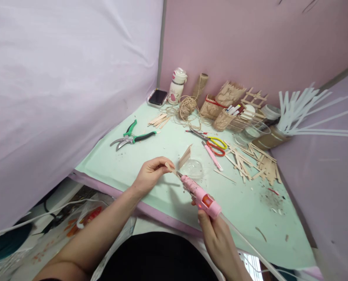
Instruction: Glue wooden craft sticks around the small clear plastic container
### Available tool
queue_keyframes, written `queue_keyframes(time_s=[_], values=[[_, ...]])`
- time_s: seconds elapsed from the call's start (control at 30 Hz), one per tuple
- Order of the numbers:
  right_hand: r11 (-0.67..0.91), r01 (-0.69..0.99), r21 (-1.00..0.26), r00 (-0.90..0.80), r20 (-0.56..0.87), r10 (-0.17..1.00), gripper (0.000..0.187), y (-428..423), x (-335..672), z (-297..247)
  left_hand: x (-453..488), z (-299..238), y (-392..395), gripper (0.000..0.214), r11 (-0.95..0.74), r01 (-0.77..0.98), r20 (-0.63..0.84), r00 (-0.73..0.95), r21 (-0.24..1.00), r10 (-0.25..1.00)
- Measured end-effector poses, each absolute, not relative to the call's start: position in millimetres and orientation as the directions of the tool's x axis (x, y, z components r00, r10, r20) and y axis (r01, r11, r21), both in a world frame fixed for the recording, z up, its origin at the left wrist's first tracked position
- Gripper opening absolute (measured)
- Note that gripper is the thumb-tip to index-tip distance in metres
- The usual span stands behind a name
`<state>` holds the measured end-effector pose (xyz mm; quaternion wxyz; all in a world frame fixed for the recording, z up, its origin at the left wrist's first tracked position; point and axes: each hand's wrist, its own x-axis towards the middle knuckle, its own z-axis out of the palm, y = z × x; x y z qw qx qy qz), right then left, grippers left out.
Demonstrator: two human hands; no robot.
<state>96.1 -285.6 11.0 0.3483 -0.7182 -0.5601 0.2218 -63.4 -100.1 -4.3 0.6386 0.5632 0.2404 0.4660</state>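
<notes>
Between the fingertips of my left hand (154, 172) is a wooden craft stick (170, 168), held above the table. My right hand (216, 232) is wrapped round a pink hot glue gun (200, 195), whose metal nozzle points left and meets or nearly meets the stick. A small red light glows on the gun's side. Just beyond the nozzle, a small panel of joined sticks (185, 156) stands tilted beside a clear plastic dish (193, 168). Whether the panel touches the dish I cannot tell.
Green-handled pruning shears (130, 136) lie at left. Scissors (213, 142), a pink pen-shaped cutter (212, 157) and loose craft sticks (241, 162) are at right. Twine (188, 107), a bottle (177, 86), a phone (158, 97) and white glue sticks (301, 111) stand behind.
</notes>
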Motion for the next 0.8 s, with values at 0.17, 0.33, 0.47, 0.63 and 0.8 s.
queue_keyframes(time_s=[0.17,0.33,0.47,0.63,0.8], values=[[-0.114,0.635,-0.764,0.289,0.099,0.952,0.040,-288.8,96.5,12.0,-62.4,-9.0,-99.3,0.005,-0.054,-0.337,0.205,0.431,0.940,0.879],[-0.083,0.672,-0.736,0.272,0.142,0.952,0.042,-288.6,95.9,8.8,-62.7,-3.2,-101.5,0.005,-0.158,-0.275,0.268,0.429,0.948,0.863],[-0.075,0.685,-0.724,0.272,0.158,0.949,0.042,-285.5,93.9,9.4,-62.6,-0.6,-103.4,0.007,-0.297,-0.226,0.370,0.441,0.928,0.818],[-0.091,0.688,-0.720,0.275,0.142,0.951,0.041,-286.1,93.7,12.0,-62.8,-1.6,-103.5,0.008,-0.413,-0.202,0.458,0.453,0.888,0.765],[-0.112,0.670,-0.734,0.280,0.110,0.954,0.039,-287.5,94.1,12.3,-63.4,-1.6,-103.5,0.008,-0.502,-0.191,0.530,0.452,0.843,0.717]])
